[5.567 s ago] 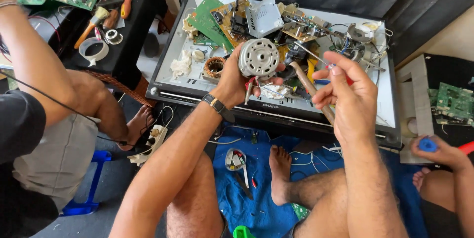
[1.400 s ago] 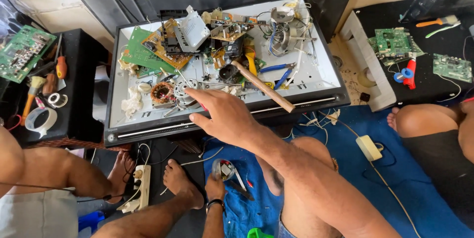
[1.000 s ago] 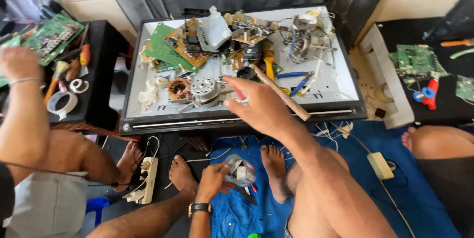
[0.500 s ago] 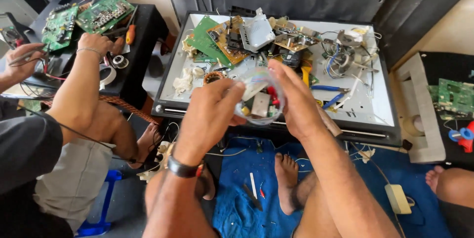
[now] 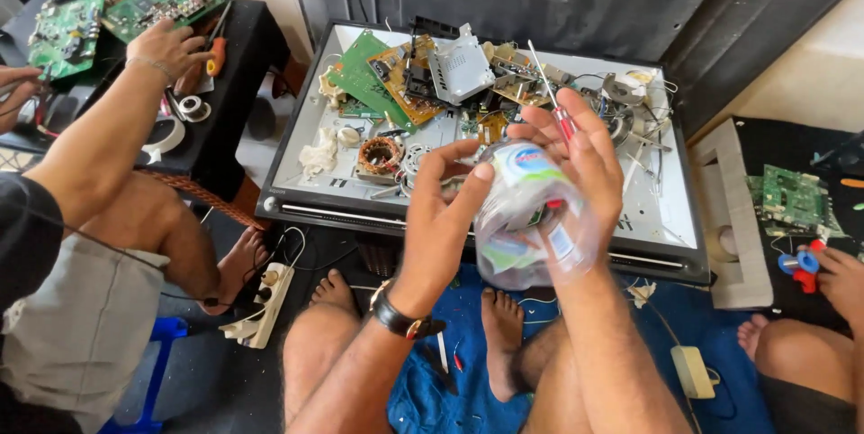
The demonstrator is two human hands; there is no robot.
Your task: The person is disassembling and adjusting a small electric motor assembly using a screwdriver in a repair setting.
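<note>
I hold a clear plastic jar (image 5: 526,218) with a white lid between both hands, above the near edge of a flat grey panel (image 5: 306,173). My left hand (image 5: 441,209), a watch on its wrist, presses its fingertips on the lid side. My right hand (image 5: 585,164) wraps the jar's other side and also pinches a red-handled screwdriver (image 5: 558,110), whose shaft points up and away. Small coloured bits show inside the jar.
The panel carries a green circuit board (image 5: 360,78), a copper coil (image 5: 378,153) and several loose metal parts and wires. At left, another person's hand (image 5: 166,42) rests on a black table with circuit boards (image 5: 157,2). A power strip (image 5: 261,303) lies on the floor. A third person's hand (image 5: 837,276) is at right.
My hands have lifted the clear jar off the panel's front edge and turned it, lid now toward me. The person at left has reached onto the black table.
</note>
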